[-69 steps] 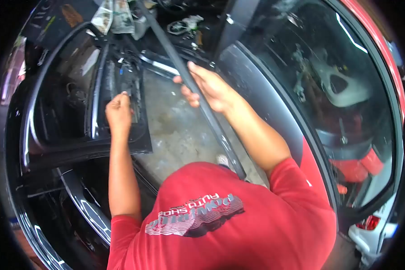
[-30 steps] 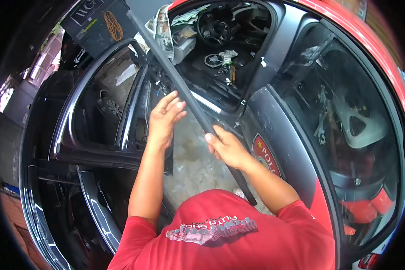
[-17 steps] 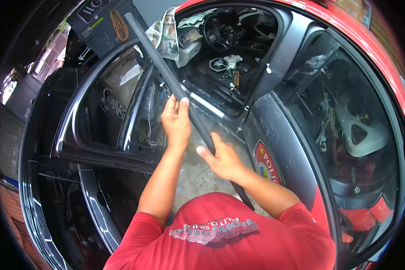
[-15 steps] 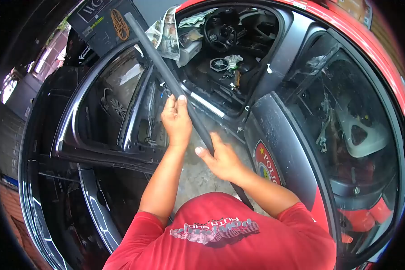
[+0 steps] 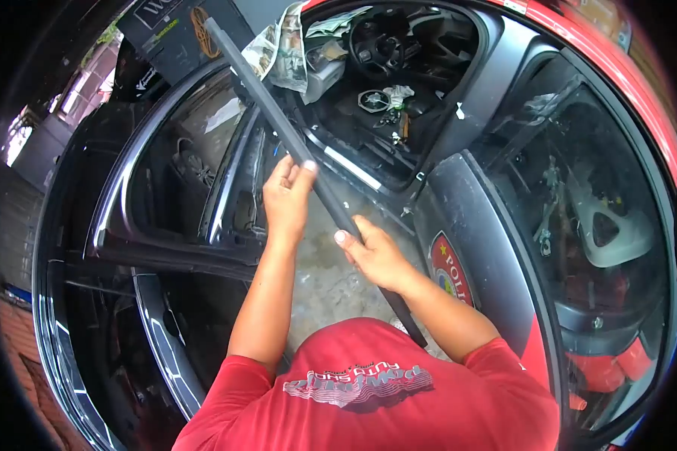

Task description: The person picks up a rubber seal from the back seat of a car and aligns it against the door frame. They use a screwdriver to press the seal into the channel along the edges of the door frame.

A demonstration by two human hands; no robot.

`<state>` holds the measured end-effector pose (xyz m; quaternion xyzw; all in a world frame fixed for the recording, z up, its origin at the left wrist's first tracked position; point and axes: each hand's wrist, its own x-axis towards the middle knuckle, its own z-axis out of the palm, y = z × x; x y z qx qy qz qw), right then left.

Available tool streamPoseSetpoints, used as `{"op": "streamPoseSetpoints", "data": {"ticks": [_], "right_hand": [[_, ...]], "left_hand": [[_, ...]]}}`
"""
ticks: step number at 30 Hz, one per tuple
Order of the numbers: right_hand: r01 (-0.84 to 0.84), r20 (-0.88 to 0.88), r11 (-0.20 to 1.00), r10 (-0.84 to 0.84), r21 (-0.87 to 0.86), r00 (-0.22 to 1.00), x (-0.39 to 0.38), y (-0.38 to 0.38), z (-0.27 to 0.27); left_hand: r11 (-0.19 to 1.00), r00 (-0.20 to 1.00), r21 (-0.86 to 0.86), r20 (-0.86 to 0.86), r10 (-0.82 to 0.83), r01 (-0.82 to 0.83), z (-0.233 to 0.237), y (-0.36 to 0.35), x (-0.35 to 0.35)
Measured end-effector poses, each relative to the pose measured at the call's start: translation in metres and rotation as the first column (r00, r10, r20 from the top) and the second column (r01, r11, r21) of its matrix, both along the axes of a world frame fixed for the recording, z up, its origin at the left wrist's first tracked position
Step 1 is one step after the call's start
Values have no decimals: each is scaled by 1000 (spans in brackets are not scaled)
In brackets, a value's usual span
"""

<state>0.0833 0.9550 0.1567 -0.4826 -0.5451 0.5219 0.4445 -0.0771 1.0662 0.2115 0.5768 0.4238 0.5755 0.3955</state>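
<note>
The left grip (image 5: 286, 199) is pinching the long dark strip (image 5: 326, 194); the right grip (image 5: 382, 261) is holding it lower down. Both are needing even, light pressure — while watching the end beyond the left grip.

Long, narrow trim strip (image 5: 329, 199), dark grey to black, mostly matte, upper part looking lighter. Nearly straight, in one visible length. Held at slant, far end at upper left of view, near end at lower right by person's torso. Left hand (image 5: 287, 199) touching it around mid-length, thumb on top; right hand (image 5: 376, 255) gripping nearer torso, hiding short stretch.
</note>
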Motion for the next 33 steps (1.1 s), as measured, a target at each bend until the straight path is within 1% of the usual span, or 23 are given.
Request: {"op": "streamPoseSetpoints", "data": {"ticks": [1, 2, 3, 4, 5, 7, 8, 9, 10, 11, 12, 13, 14, 16, 17, 18, 21, 23, 24, 26, 30, 32, 33], "right_hand": [[-26, -3, 999, 26, -36, 1000, 1, -1, 6], [-54, -6, 996, 54, -71, 999, 1, -1, 9], [-60, -4, 996, 60, -69, 998, -1, -3, 9], [-28, 55, 1000, 27, 14, 998, -5, -6, 8], [-1, 110, 995, -10, 100, 994, -7, -8, 8], [-19, 72, 993, 11, 113, 997, -11, -4, -1], [-31, 32, 992, 27, 124, 999, -13, -3, -3], [-35, 36, 991, 31, 126, 999, -10, -2, -4], [-112, -146, 994, 109, -10, 983, -6, 0, 1], [-208, -332, 970, 155, -129, 930, -2, 0, 5], [-209, -331, 969, 157, -129, 930, 1, -1, 7], [-256, -404, 960, 191, -112, 895, 5, -2, 9], [-299, -475, 950, 221, -94, 852, 7, -3, 11], [-293, -479, 950, 208, -109, 853, 7, -3, 15], [-288, -481, 950, 197, -124, 854, 6, -3, 16], [-288, -479, 950, 198, -121, 855, 4, -3, 15], [-256, -405, 964, 206, -73, 891, -4, -5, 11], [-212, -259, 976, 194, -42, 946, -7, -6, 10], [-215, -256, 976, 198, -41, 946, -8, -5, 10], [-161, -56, 986, 163, 48, 985, -10, -4, 7], [-146, -34, 988, 148, 49, 988, -14, -7, 16], [-101, 45, 991, 98, 83, 994, -16, -11, 23], [-103, 47, 991, 100, 81, 994, -17, -11, 24]], "left_hand": [[999, 990, 48, 139, -21, 14, 1, -6, 11], [999, 990, 51, 141, -15, 8, 1, -4, 7], [999, 996, 44, 85, 9, -13, 0, -2, 1], [999, 999, 38, 30, 33, -34, -2, 0, -5], [998, 999, 39, 33, 38, -40, -4, 3, -10], [995, 995, -15, -15, 100, -100, -3, 8, -16], [994, 994, -15, -13, 105, -105, -1, 8, -17], [995, 995, -17, -19, 99, -100, 1, 8, -17], [996, 995, -19, -27, 92, -92, 4, 7, -17], [995, 995, -18, -26, 93, -94, 5, 7, -19], [999, 992, -35, 122, -20, 24, 7, 7, -22], [989, 955, -32, 268, -130, 144, 12, 6, -23], [989, 955, -32, 267, -131, 145, 14, 2, -19], [968, 933, 52, 256, -252, 247, 17, -15, -8], [960, 913, 42, 299, -277, 277, 18, -19, -8], [960, 913, 46, 300, -277, 277, 15, -18, -9], [979, 945, 57, 254, -204, 195, 8, -12, -11], [990, 958, 80, 252, -135, 118, 8, -14, -8], [990, 958, 83, 254, -132, 115, 8, -14, -8], [996, 980, 85, 192, -49, 33, 8, -15, -9], [994, 980, 107, 201, 12, -34, 12, -13, -3], [990, 983, 67, 145, 115, -126, 16, -14, -2], [990, 982, 64, 146, 118, -128, 12, -9, -5]]}}
